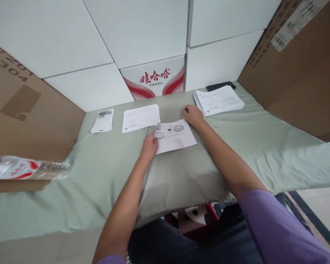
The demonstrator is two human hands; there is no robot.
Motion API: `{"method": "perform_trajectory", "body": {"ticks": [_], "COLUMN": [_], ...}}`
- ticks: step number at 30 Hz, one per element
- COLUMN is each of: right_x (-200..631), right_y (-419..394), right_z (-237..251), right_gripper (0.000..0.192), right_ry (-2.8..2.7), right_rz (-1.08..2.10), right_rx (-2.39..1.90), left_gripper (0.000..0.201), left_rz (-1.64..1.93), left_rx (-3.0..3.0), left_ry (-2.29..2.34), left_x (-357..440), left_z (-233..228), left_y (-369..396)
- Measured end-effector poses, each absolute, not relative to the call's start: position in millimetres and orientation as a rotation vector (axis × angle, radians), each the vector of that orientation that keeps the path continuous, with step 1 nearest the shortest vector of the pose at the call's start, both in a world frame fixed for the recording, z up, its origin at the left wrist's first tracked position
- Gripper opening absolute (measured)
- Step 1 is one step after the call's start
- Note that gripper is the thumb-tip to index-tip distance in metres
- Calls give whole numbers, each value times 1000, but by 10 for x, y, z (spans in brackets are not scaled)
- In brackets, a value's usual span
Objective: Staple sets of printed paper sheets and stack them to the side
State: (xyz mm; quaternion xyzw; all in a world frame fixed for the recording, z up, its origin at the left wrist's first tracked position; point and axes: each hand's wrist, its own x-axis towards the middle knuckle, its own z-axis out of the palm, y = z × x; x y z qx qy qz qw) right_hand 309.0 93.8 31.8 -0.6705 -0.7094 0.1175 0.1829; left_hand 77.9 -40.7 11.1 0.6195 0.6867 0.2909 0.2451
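Observation:
A printed paper sheet (173, 137) with round stamps lies low over the cloth in front of me. My left hand (149, 147) grips its left edge, thumb on top. At the sheet's top right corner, the curled fingers of my right hand (193, 115) close on the paper; the fingertips are partly hidden. Just beyond my left hand is a flat pile of printed sheets (141, 117). A thicker stack of papers (219, 99) sits beside my right hand, at the back right.
White cartons (154, 79) wall off the back, and brown cardboard boxes (33, 110) (299, 80) stand at both sides. A plastic water bottle (27, 168) lies at left. A white packet with small metal pieces (103, 120) and a dark phone (221, 86) rest on the green cloth (99, 165).

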Motion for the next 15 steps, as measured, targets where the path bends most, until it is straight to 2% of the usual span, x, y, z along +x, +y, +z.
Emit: {"method": "perform_trajectory", "body": {"ticks": [15], "right_x": [3046], "right_y": [939], "right_z": [303], "right_gripper": [36], "right_ry": [-1988], "right_rz": [313], "right_rx": [-1999], "left_gripper": [50], "left_rz": [809], "left_rx": [1720], "left_ry": [1815], "left_x": [809], "left_z": [140], "left_y": [-478]}}
